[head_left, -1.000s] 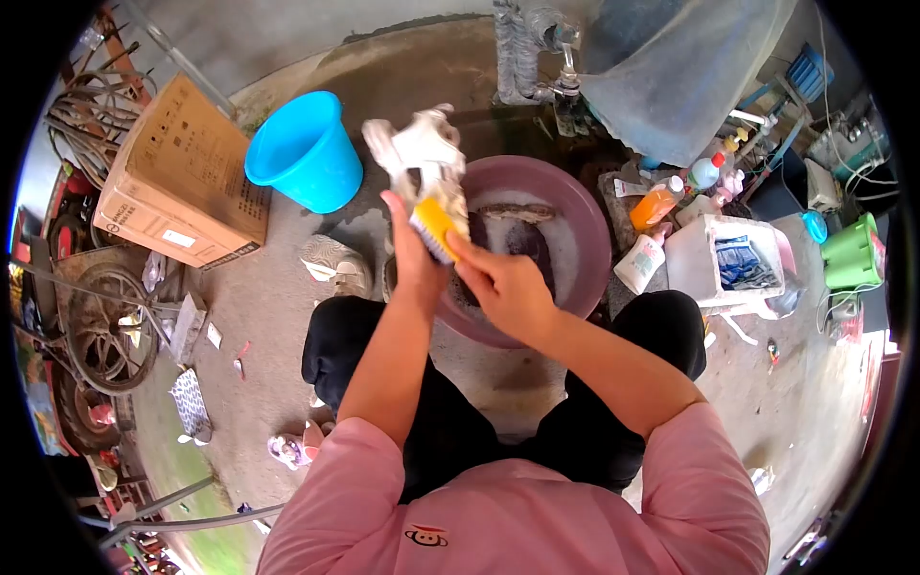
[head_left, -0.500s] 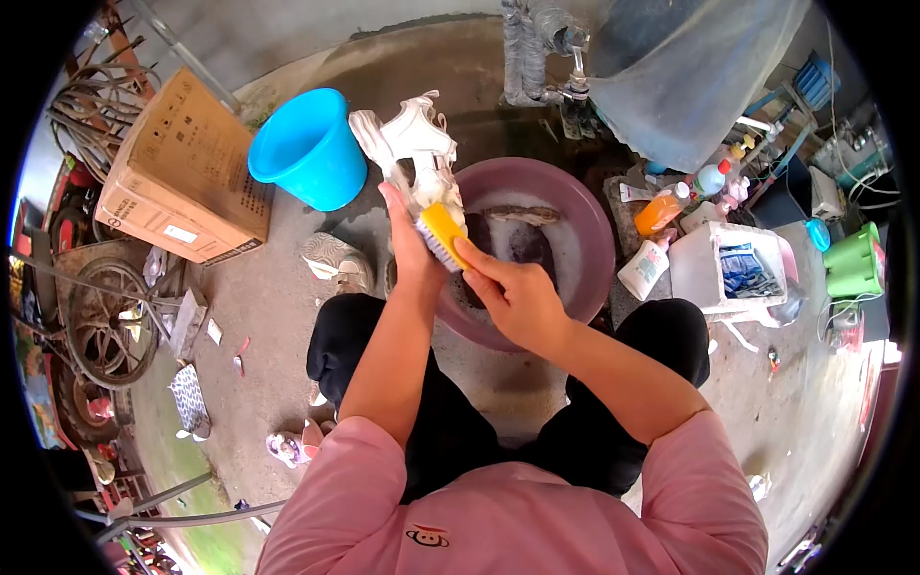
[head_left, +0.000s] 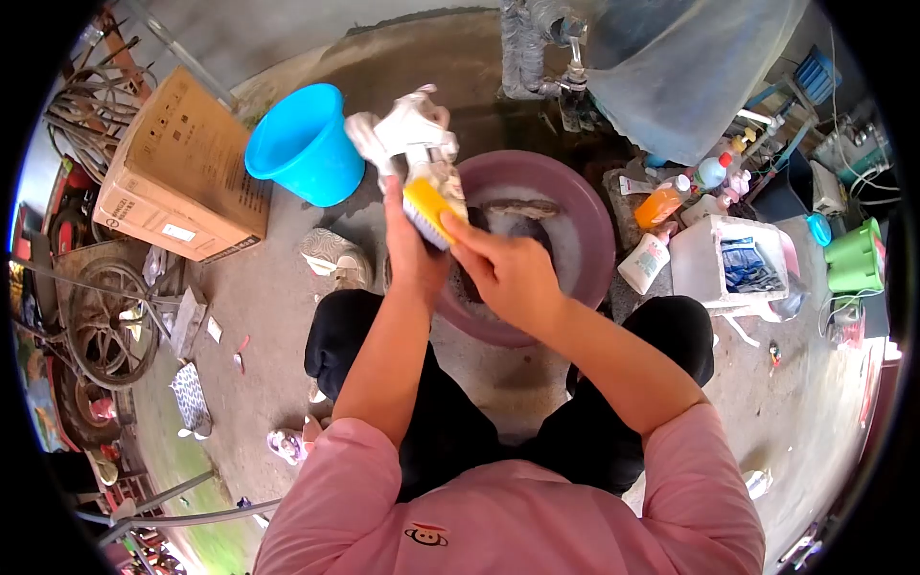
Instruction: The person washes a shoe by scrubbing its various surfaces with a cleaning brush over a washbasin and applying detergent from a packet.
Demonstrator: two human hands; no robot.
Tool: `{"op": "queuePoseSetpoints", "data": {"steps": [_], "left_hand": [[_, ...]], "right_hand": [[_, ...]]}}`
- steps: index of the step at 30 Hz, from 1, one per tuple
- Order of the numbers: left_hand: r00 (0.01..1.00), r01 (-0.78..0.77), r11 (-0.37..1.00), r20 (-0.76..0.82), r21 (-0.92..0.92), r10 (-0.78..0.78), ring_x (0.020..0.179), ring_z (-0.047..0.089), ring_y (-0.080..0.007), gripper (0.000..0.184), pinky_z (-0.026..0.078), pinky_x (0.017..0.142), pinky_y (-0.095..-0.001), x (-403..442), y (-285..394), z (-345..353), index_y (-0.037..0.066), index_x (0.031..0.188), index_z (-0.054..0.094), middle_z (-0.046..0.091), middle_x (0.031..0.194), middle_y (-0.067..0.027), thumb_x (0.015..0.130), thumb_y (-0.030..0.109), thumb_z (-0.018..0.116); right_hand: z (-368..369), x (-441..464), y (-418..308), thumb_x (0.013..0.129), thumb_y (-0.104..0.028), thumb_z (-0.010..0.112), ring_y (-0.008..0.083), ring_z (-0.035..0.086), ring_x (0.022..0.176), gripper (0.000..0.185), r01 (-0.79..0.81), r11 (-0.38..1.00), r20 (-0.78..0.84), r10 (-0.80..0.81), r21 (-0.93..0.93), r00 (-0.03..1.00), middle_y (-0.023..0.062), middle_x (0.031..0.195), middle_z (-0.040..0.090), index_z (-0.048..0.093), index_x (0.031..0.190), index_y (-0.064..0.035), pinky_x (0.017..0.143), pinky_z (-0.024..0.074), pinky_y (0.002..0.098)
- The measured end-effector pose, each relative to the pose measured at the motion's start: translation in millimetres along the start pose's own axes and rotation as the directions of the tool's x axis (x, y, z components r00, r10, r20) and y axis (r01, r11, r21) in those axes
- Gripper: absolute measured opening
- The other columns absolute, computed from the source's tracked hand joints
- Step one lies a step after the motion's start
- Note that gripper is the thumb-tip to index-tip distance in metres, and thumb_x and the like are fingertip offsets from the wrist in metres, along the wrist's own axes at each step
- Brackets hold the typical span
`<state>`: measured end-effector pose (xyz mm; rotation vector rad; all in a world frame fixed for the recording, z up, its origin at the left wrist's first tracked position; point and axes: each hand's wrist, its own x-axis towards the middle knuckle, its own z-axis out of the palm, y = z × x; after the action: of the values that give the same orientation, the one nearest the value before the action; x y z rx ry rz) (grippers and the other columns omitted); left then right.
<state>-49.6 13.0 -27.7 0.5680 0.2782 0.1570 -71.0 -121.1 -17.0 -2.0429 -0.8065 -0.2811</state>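
Note:
My left hand [head_left: 414,257] is closed around the lower end of a white shoe [head_left: 410,125], whose upper and straps flare out beyond the fingers. In my right hand [head_left: 513,278] is a yellow scrub brush [head_left: 428,208] with pale bristles, pressed against or very close to the shoe; the exact contact is hidden. Just under both hands stands a mauve basin [head_left: 596,206] of sudsy water. A shoe-like item [head_left: 522,208] and dark shapes lie partly submerged in it.
Left of the basin are a blue bucket [head_left: 309,153], a cardboard box [head_left: 182,168] and a beige shoe [head_left: 335,257] on the concrete. To the right stand an orange bottle [head_left: 661,203], a white bottle [head_left: 644,264] and a white foam box [head_left: 698,264]. A tap [head_left: 575,72] is behind.
The brush has moved slightly up and left along the shoe, my right hand going with it. My left hand still grips the shoe, which has shifted a little.

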Motion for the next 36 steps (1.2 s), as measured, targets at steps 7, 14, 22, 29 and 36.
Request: {"op": "queuePoseSetpoints", "data": {"steps": [7, 14, 22, 29, 36], "left_hand": [[0.998, 0.064, 0.995, 0.030, -0.078, -0.062, 0.095, 0.054, -0.0239, 0.040, 0.044, 0.083, -0.0346, -6.7, -3.9, 2.6, 0.008, 0.113, 0.048, 0.056, 0.106, -0.0093, 0.088, 0.037, 0.037], [0.999, 0.041, 0.990, -0.029, -0.138, -0.045, 0.101, 0.052, -0.0260, 0.045, 0.040, 0.089, -0.0406, -5.5, 33.6, -3.9, 0.013, 0.112, 0.052, 0.055, 0.110, -0.0074, 0.076, 0.040, 0.045], [0.996, 0.075, 0.993, -0.030, -0.096, -0.078, 0.090, 0.055, -0.0222, 0.038, 0.045, 0.079, -0.0332, -11.7, -3.2, -8.5, 0.008, 0.109, 0.050, 0.056, 0.102, -0.0075, 0.083, 0.035, 0.044], [0.998, 0.066, 0.982, 0.004, -0.177, -0.067, 0.094, 0.054, -0.0247, 0.043, 0.044, 0.082, -0.0369, -15.5, -6.0, -2.9, 0.009, 0.112, 0.050, 0.056, 0.103, -0.0081, 0.084, 0.040, 0.039], [0.997, 0.075, 0.977, 0.045, -0.198, -0.067, 0.100, 0.052, -0.0284, 0.053, 0.041, 0.087, -0.0411, -4.8, 34.8, -9.4, 0.010, 0.116, 0.048, 0.055, 0.109, -0.0096, 0.075, 0.044, 0.047]], "right_hand": [[-2.0, 1.8, 16.8, 0.080, -0.012, 0.060, 0.0250, 0.051, 0.048, 0.037, 0.144, 0.988, -0.032, -0.142, 0.064, 0.989, 0.0096, 0.060, 0.054, 0.055, 0.117, -0.0169, 0.045, 0.0406, 0.0332], [-5.8, -3.5, 35.5, 0.078, -0.010, 0.062, 0.0221, 0.049, 0.045, 0.041, 0.199, 0.974, 0.000, -0.201, 0.107, 0.980, 0.0073, 0.058, 0.052, 0.055, 0.117, -0.0192, 0.043, 0.0408, 0.0315], [-7.9, 0.4, 10.2, 0.078, -0.009, 0.062, 0.0220, 0.052, 0.049, 0.038, 0.182, 0.983, 0.094, -0.181, -0.010, 0.979, 0.0085, 0.065, 0.057, 0.057, 0.115, -0.0185, 0.045, 0.0420, 0.0294], [2.4, 2.2, 6.7, 0.077, -0.011, 0.063, 0.0217, 0.049, 0.045, 0.040, 0.232, 0.971, -0.041, -0.235, -0.051, 0.971, 0.0059, 0.058, 0.052, 0.057, 0.116, -0.0208, 0.042, 0.0397, 0.0301], [-14.7, -8.4, 21.9, 0.079, -0.018, 0.061, 0.0207, 0.047, 0.041, 0.040, 0.207, 0.972, 0.016, -0.207, -0.107, 0.978, 0.0038, 0.054, 0.048, 0.053, 0.118, -0.0255, 0.038, 0.0392, 0.0313]]}}
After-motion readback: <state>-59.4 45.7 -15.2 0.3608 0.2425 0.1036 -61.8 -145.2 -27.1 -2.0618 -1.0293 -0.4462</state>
